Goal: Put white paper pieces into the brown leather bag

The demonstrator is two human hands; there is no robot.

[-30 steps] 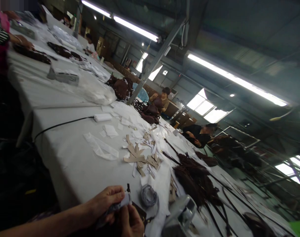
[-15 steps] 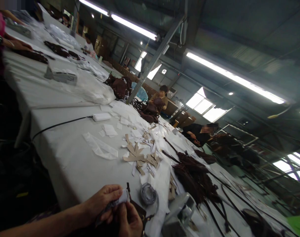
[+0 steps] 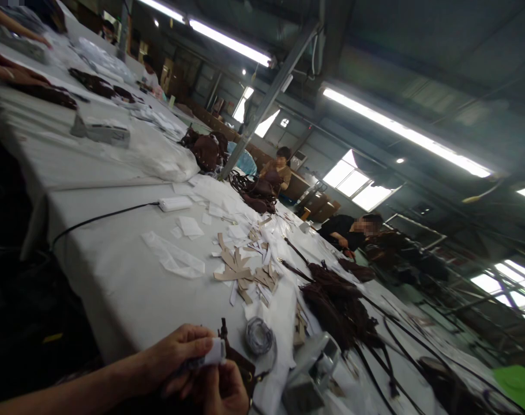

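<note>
At the bottom of the head view, my left hand (image 3: 182,353) pinches a small white wrapping piece (image 3: 214,350) between thumb and fingers. Close against it, my right hand (image 3: 225,387) has its thumb and fingers closed on the lower edge of the same piece. A dark brown strap end (image 3: 222,328) sticks up behind the white piece. Beside my right hand shows part of a dark brown leather item (image 3: 240,362) with gold-coloured metal fittings; its lower part is hidden. A coiled grey roll (image 3: 259,336) lies on the table just beyond my hands.
A grey, clear-topped device (image 3: 312,369) stands right of my hands. Tan strips (image 3: 236,268) and white paper scraps litter the white table (image 3: 128,276). Dark brown bags with straps (image 3: 332,300) are piled at right. A white power strip (image 3: 175,203) trails a black cable. Several people work around.
The whole view has shifted slightly. My hands stay together on the white piece, which now shows a little more of its face. A co-worker at right has moved an arm.
</note>
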